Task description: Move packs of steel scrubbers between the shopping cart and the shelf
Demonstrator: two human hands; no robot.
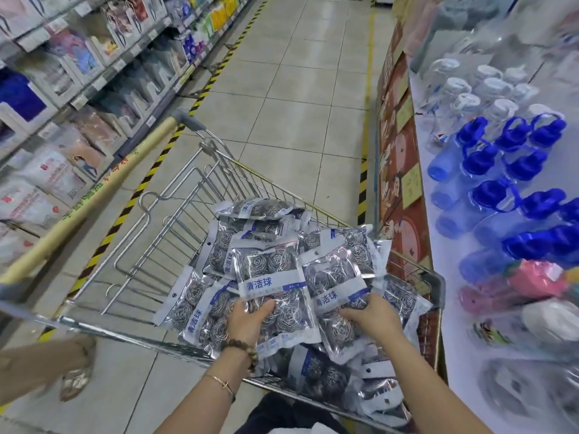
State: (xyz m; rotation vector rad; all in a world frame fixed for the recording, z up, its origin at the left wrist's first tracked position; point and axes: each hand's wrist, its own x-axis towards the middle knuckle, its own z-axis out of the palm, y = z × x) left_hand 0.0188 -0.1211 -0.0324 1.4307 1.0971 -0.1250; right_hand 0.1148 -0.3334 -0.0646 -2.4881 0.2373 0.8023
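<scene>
The front pack (pixel 269 277) of steel scrubbers lay upright on top of the pile (pixel 257 214) in the shopping cart (pixel 437 286), printed label facing the camera. The left hand (pixel 247 322) gripped its lower part, thumb laid across the front and fingers tucked out of sight beneath. Just beside it, a second pack (pixel 336 278) leaned against the first. The right hand (pixel 374 314) held that pack's lower edge, its fingers curled over the foil. Both hands were closed around their packs, not spread flat.

The cart basket was heaped with more of the same silver-and-white packs, lying at all angles and crowded toward its right side. Its wire flap (pixel 163 220) on the left side carried nothing. A pale yellow handle bar (pixel 94 195) ran along the cart's left.

A bead bracelet (pixel 242 350) and a thin bangle (pixel 221 382) were on the left wrist.

The shelf (pixel 448 324) to the right, close against the cart, carried blue-lidded bottles (pixel 513 136), clear jars (pixel 470 89) and pink items (pixel 532 283). Across the tiled aisle (pixel 297 89), racks held boxed goods (pixel 62 73), blurred. Another person's sandalled foot (pixel 78 371) stood at lower left.
</scene>
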